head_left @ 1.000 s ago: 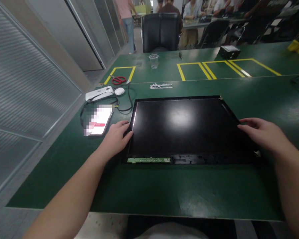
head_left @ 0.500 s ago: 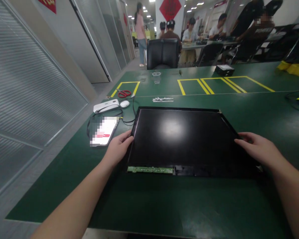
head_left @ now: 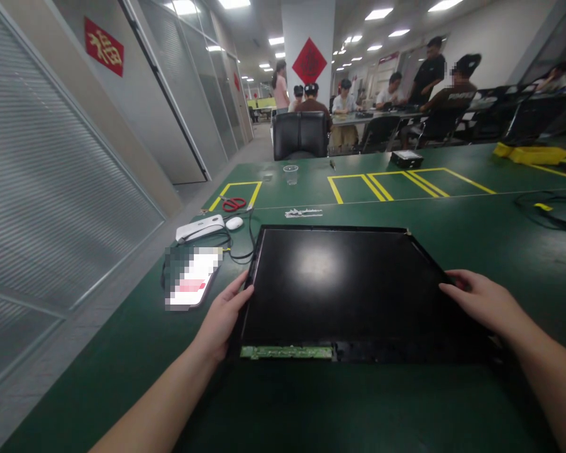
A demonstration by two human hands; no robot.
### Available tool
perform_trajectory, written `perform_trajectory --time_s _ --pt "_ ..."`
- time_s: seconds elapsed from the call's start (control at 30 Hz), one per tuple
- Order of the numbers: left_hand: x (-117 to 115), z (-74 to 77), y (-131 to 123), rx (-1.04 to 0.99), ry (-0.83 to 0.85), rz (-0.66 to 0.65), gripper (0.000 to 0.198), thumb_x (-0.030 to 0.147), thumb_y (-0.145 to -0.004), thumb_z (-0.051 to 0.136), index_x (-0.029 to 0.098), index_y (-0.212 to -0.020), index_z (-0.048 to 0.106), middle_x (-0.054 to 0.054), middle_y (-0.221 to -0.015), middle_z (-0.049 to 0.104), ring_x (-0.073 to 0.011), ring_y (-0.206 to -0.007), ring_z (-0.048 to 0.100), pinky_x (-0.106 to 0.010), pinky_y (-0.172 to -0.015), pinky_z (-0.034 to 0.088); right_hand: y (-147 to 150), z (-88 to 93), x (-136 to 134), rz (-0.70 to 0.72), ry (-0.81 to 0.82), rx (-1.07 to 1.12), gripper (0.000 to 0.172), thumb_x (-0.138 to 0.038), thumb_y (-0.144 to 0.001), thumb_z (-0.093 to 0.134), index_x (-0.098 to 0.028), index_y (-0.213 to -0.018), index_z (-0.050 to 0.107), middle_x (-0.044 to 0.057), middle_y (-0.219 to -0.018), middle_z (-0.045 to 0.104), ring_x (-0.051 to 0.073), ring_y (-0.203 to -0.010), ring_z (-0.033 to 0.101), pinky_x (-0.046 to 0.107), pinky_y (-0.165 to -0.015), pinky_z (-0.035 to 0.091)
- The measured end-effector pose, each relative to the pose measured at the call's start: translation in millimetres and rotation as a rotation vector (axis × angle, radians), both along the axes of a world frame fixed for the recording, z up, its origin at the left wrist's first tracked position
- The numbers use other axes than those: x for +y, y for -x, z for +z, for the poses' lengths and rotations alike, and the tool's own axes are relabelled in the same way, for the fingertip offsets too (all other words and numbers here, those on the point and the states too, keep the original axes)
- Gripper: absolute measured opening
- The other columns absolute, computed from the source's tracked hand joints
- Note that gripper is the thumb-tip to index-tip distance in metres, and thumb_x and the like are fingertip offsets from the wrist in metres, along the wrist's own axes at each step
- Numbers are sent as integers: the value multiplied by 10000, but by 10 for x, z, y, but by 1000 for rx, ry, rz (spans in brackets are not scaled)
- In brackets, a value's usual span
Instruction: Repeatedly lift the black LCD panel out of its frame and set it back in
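A black flat display panel (head_left: 339, 296) lies in front of me over the green table, its glossy face up and reflecting a ceiling light. Along its near edge, on the left, a green circuit board strip (head_left: 287, 352) is exposed. My left hand (head_left: 225, 311) grips the panel's left edge, thumb on top and the other fingers partly hidden beside or under the frame. On the opposite side my right hand (head_left: 481, 299) holds the right edge in the same way, thumb on the rim.
Left of the panel lie a lit phone (head_left: 193, 280), a white device with cables (head_left: 200, 228), a white mouse (head_left: 234, 223) and red-handled scissors (head_left: 234, 204). Beyond it are white strips (head_left: 304, 213), a clear plastic cup (head_left: 291, 175) and a black box (head_left: 406, 158). Several people sit farther back.
The camera view has tilted up, so the table and panel appear lower in the picture. Both hands keep their hold on the panel's sides.
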State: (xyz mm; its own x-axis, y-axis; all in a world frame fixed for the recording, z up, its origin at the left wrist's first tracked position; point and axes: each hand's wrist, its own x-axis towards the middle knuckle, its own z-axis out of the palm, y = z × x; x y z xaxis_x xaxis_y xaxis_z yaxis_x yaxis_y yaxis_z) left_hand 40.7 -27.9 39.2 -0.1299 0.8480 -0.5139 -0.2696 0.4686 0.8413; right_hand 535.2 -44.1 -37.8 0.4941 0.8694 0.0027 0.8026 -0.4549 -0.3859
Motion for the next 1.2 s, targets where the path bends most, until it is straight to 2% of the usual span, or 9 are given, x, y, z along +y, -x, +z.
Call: perform_trajectory --time_s 0.2,0.37,0.53,0.63,0.7,0.83,0.93,1.03,1.2 --pt "15 -69 15 -80 18 55 576 165 -1021 621 268 -1584 558 -70 -1005 857 -247 -870 837 -334 -785 672 14 19 5 9 34 49 564 -628 -750 593 -243 -1128 756 141 -1068 754 347 -924 710 460 -831 533" --pt "13 -123 37 -165 -11 5 611 191 -1004 657 263 -1596 521 -74 -1098 844 -259 -912 835 -354 -819 671 9 -24 1 14 -25 60 554 -622 -740 580 -235 -1094 761 139 -1011 764 362 -940 717 466 -833 540" --pt "9 -180 81 -108 -14 -3 905 270 -895 833 310 -1670 367 -77 -1100 839 -273 -823 837 -333 -694 668 -15 -82 8 25 -67 17 508 -620 -740 587 -263 -1048 775 132 -960 763 363 -879 715 476 -777 535" --pt "-14 -179 110 -74 -67 -55 1193 224 -779 933 389 -1713 210 -58 -1123 833 -269 -785 834 -322 -658 659 -12 -82 6 23 -66 24 513 -623 -746 587 -262 -1059 774 128 -949 757 357 -859 712 477 -767 534" --pt "-30 -163 133 -72 -94 -114 1282 176 -733 953 424 -1714 165 -54 -1150 827 -270 -793 832 -327 -663 656 -11 -85 4 32 -72 26 524 -629 -758 582 -252 -1069 772 124 -930 751 345 -843 709 471 -766 535" --pt "-32 -110 164 -84 -76 -217 1092 262 -733 952 329 -1658 377 -90 -1159 826 -313 -871 829 -372 -709 656 -31 -125 5 66 -92 12 533 -617 -780 577 -232 -1093 772 105 -899 746 315 -804 702 452 -757 541" --pt "-25 -59 153 -50 -74 -244 1007 388 -647 991 222 -1542 561 -121 -1128 834 -358 -944 817 -379 -723 648 -53 -160 11 79 -90 7 531 -610 -776 600 -233 -1102 782 105 -938 754 303 -819 706 433 -754 547" --pt "-33 -9 136 -23 -72 -234 1037 465 -522 1029 214 -1454 652 -124 -1119 839 -389 -972 808 -390 -725 643 -66 -177 15 76 -73 0 532 -606 -782 605 -236 -1118 787 104 -955 752 299 -841 708 426 -767 549" --pt "-54 31 139 -5 -147 -228 929 482 -516 1028 236 -1363 736 -129 -1210 821 -421 -1110 771 -385 -760 637 -59 -163 14 92 -75 12 546 -601 -792 596 -225 -1139 788 102 -932 748 297 -832 707 425 -764 546"
